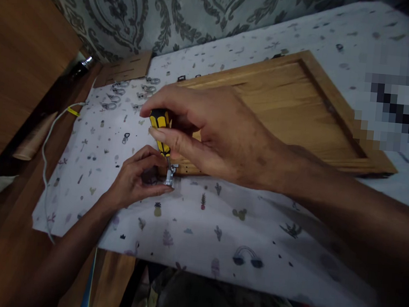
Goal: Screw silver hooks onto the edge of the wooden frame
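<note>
My right hand (206, 130) grips the yellow and black handle of a screwdriver (161, 127), which points down. The screwdriver's tip meets a small metal hinge (170, 174) at the near left corner of a wooden cabinet door (266, 101). Thumb and fingers of my left hand (140, 174) close around the hinge from the left, steadying its body at the door's edge. My right hand and forearm cover part of the door. Whether a screw sits under the tip is too small to tell.
Several metal hinges (112, 98) lie on the patterned white sheet (189, 243), near a cardboard piece (124, 70). A white cable (46, 159) runs down the left side. A patterned wall (188, 13) stands behind, and a wooden cabinet (27, 52) at the left.
</note>
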A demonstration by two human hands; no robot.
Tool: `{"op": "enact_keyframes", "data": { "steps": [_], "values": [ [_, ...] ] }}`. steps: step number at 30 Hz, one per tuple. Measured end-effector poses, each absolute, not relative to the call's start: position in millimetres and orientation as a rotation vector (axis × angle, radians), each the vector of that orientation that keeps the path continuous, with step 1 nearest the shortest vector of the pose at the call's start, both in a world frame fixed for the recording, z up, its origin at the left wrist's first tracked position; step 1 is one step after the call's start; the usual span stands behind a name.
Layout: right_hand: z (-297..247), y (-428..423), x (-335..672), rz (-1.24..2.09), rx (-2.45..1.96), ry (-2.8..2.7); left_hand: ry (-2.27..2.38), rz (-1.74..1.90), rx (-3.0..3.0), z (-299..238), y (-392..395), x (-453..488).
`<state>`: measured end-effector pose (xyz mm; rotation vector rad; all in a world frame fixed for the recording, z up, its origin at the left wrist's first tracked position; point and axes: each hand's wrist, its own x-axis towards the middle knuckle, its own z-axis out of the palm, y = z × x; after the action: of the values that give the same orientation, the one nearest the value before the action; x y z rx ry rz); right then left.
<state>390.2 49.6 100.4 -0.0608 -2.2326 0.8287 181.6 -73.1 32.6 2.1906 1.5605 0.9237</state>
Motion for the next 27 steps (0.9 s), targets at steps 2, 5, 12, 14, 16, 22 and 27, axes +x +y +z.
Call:
{"op": "enact_keyframes", "data": {
  "steps": [2,5,12,14,16,22,27],
  "values": [
    [100.1,50.0,390.0,0.842,-0.044,-2.224,1.555,0.925,2.184,33.1,-73.1,181.9],
    [100.8,50.2,390.2,0.81,-0.095,-2.262,1.555,0.926,2.171,33.2,-73.0,182.6],
    [103.0,49.3,390.7,0.71,-0.079,-2.303,1.548,0.946,2.186,32.8,-73.0,182.6],
    [104.9,47.3,390.7,0.69,-0.097,-2.333,1.561,0.953,2.183,32.1,-73.3,182.1],
    [108.0,44.8,390.6,0.703,-0.094,-2.356,1.572,0.973,2.183,30.8,-73.6,181.8],
    [115.1,41.1,390.0,0.686,-0.104,-2.454,1.591,1.012,2.124,27.1,-74.1,181.3],
    [112.3,38.4,389.2,0.685,-0.134,-2.395,1.613,0.997,2.068,23.7,-75.6,178.5]
  ]
}}
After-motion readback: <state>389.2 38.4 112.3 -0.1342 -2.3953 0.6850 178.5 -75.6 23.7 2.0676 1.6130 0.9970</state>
